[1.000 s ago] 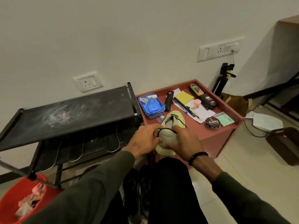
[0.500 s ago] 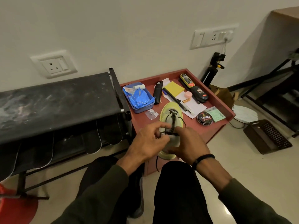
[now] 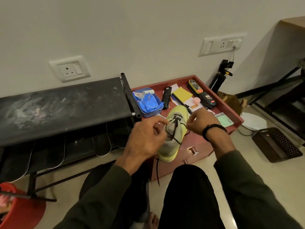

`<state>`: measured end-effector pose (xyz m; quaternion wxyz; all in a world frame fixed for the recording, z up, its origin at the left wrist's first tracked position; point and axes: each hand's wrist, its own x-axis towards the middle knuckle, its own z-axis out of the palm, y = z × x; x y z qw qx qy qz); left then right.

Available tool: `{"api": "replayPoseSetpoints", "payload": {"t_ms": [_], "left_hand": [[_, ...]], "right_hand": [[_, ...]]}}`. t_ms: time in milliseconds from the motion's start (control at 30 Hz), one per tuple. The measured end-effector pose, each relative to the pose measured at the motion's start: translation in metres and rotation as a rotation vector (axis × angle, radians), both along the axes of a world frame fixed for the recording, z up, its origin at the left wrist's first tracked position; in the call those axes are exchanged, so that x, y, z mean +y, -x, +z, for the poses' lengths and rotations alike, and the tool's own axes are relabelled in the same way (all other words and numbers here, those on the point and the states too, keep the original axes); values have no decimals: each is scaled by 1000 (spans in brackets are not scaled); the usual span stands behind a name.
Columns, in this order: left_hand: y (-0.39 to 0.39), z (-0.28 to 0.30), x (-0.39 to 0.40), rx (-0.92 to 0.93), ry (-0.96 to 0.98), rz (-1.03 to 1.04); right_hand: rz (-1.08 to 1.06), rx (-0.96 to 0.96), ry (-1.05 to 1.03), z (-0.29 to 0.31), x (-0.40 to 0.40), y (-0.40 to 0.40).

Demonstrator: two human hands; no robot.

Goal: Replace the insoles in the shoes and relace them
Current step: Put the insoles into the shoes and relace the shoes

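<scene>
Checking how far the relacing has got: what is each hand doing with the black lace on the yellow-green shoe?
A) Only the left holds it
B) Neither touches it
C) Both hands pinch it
C: the left hand and right hand each pinch the lace beside the shoe.

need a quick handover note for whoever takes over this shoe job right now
Left hand: fingers pinch the black lace at the shoe's left side.
Right hand: fingers pinch the lace on the right side.
Yellow shoe sits on the red table, toe toward the wall.
Done: lower eyelets laced.
Left: finish lacing and tie. Insole not visible; check it. One lace end hangs off the table edge.
</scene>
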<state>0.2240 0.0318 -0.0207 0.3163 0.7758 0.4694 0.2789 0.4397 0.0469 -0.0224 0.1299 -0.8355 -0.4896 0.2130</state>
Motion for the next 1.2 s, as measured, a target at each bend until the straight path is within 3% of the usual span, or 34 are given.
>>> {"api": "replayPoseSetpoints", "payload": {"t_ms": [100,200,367,567,767,900,967,1033,1100,1167,1200], "left_hand": [[-5,-5,13,255,-231,273],[-28,-25,20,247,-335,142],[-57,-77,76,318,-60,-98],[-62,-91,117,221,152,-212],[-43,-102,108,63,127,-208],[-38,-101,108,-38,485,-272],[-38,-95,109,-85,544,-257],[-39,-90,107,-120,316,-89],[-42,-82,101,-117,-65,46],[-50,-76,91,3,-413,95],[-53,-75,88,45,-500,100]], "right_hand": [[-210,150,-123,-14,10,9],[-205,272,4,-45,16,25],[-214,169,-56,-75,19,18],[-242,229,-34,-75,16,-1],[-195,303,-4,-77,9,-15],[-271,345,-27,-77,10,-2],[-290,327,-26,-75,10,-1],[-307,320,-16,-74,8,-1],[-335,336,-12,-74,8,-1],[-354,322,0,-75,9,1],[-356,303,2,-75,10,3]]}}
